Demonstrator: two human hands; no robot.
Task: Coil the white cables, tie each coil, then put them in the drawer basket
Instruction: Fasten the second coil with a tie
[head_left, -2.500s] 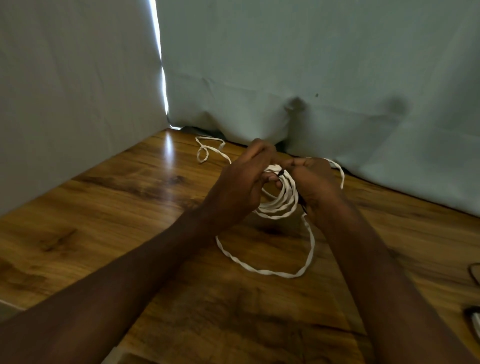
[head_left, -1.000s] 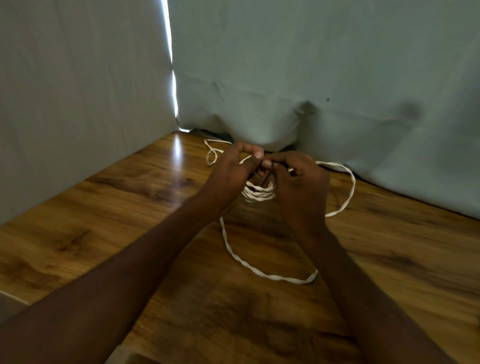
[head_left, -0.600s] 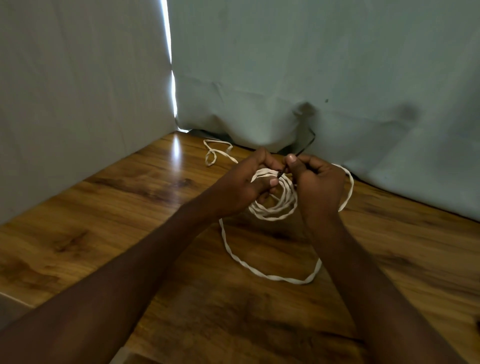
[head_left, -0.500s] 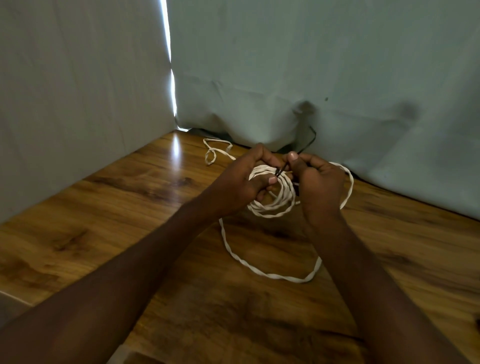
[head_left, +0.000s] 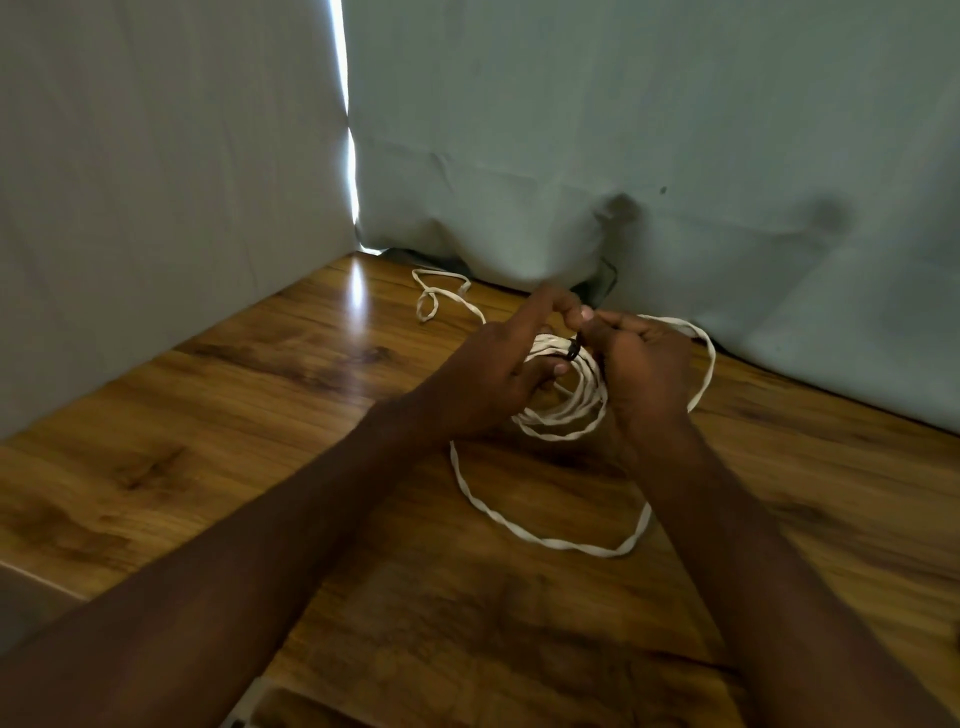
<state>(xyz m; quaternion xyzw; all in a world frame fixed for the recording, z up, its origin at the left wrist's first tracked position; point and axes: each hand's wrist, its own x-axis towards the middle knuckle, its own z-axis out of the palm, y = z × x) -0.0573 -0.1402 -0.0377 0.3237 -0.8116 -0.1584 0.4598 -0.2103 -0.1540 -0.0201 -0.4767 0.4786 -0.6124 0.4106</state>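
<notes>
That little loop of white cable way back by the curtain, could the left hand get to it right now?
Probably not right away. The left hand is gripping the coil while the right hand pinches a small black tie on it. The bare table leaves the way to the far loop open, once the hand lets go.

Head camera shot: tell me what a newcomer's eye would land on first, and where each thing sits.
First, the two hands meeting mid-frame: the left hand and the right hand hold a white cable coil above the wooden table, with a small black tie pinched at the coil's top. Next, a loose loop of cable trails on the table below the hands. A bright slit of light cuts the grey backdrop at the upper left.
</notes>
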